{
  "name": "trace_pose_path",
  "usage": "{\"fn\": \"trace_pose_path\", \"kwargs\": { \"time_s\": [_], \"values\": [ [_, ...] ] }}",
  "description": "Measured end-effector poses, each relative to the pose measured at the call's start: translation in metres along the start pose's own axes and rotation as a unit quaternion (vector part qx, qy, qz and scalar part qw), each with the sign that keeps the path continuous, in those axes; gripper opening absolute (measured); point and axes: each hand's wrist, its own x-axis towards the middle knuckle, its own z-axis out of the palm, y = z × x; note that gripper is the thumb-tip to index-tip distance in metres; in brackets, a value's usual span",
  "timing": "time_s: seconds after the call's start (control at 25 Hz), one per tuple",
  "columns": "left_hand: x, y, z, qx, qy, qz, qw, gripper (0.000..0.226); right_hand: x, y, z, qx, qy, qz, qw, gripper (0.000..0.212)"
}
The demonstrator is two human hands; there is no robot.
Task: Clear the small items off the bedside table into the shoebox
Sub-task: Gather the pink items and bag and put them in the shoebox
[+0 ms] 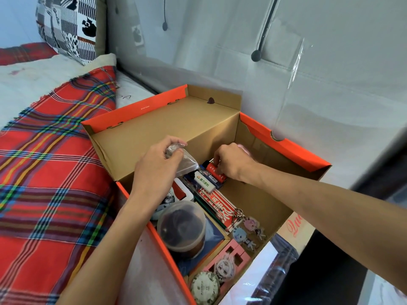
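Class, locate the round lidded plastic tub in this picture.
In the head view, the tub sits inside the shoebox, at its near-left side, beneath the left forearm, left of the keychains.

Shoebox [220,126]: corrugated cardboard, matt brown inside, smooth orange outside. At its 7 o'clock corner, round tub [181,225]: translucent plastic, slightly glossy. Small bag [184,160] at 10 o'clock of centre: clear, crinkled plastic film, shiny. Character keychains [247,232] at 5 o'clock: glossy acrylic on metal rings. Plaid blanket [50,172], at 9 o'clock of the box: woven cloth, matt.
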Motion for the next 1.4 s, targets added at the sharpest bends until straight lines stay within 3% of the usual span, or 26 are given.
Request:
{"fn": "trace_pose_path", "kwargs": {
  "time_s": [0.32, 0.44, 0.48, 0.56, 0.64, 0.72, 0.8, 0.88, 1.0, 1.12, 1.24, 1.32, 1.4],
  "values": [
    [0.001, -0.001, 0.001, -0.012, -0.002, 0.009, 1.0, 0.018, -0.003, -0.008, -0.001, -0.086, 0.016, -0.055, 0.995, 0.012],
    [0.001, -0.003, 0.0, -0.014, -0.014, 0.014, 1.0, 0.02, -0.006, -0.009, -0.007, -0.067, 0.03, -0.053, 0.996, 0.009],
    [0.001, -0.003, 0.0, -0.021, -0.016, 0.013, 1.0, 0.022, -0.007, -0.01, -0.012, -0.012, 0.044, -0.044, 0.998, 0.009],
    [0.003, -0.002, 0.0, -0.035, -0.021, 0.012, 0.999, 0.026, -0.013, -0.012, -0.026, 0.22, 0.039, -0.025, 0.974, 0.012],
    [0.003, -0.002, 0.0, -0.041, -0.028, 0.015, 0.999, 0.028, -0.025, -0.017, -0.039, 0.443, -0.037, -0.026, 0.895, 0.018],
    [0.003, -0.003, 0.001, -0.041, -0.042, 0.012, 0.998, 0.028, -0.039, -0.023, -0.043, 0.491, -0.102, -0.061, 0.863, 0.02],
    [0.002, -0.003, 0.002, -0.038, -0.057, 0.004, 0.998, 0.034, -0.045, -0.026, -0.04, 0.491, -0.12, -0.083, 0.859, 0.019],
    [0.002, -0.002, 0.002, -0.022, -0.06, 0.004, 0.998, 0.035, -0.041, -0.02, -0.037, 0.496, -0.104, -0.053, 0.86, 0.015],
    [0.0, 0.001, 0.001, -0.04, -0.05, 0.015, 0.998, 0.028, -0.023, 0.002, -0.035, 0.397, -0.049, 0.046, 0.915, 0.009],
    [-0.001, 0.003, 0.0, -0.079, -0.061, 0.0, 0.995, 0.027, -0.005, 0.012, -0.023, 0.22, -0.031, 0.071, 0.972, 0.015],
    [-0.001, 0.001, 0.002, -0.078, -0.075, 0.008, 0.994, 0.029, 0.0, 0.004, -0.012, 0.088, 0.011, 0.061, 0.994, 0.019],
    [-0.001, -0.001, 0.002, -0.073, -0.081, 0.01, 0.994, 0.022, -0.004, 0.0, -0.011, -0.065, 0.071, 0.03, 0.995, 0.02],
    [0.0, -0.003, 0.002, -0.062, -0.073, 0.016, 0.995, 0.017, -0.008, 0.0, -0.016, -0.091, 0.107, -0.017, 0.99, 0.015]
  ]
}}
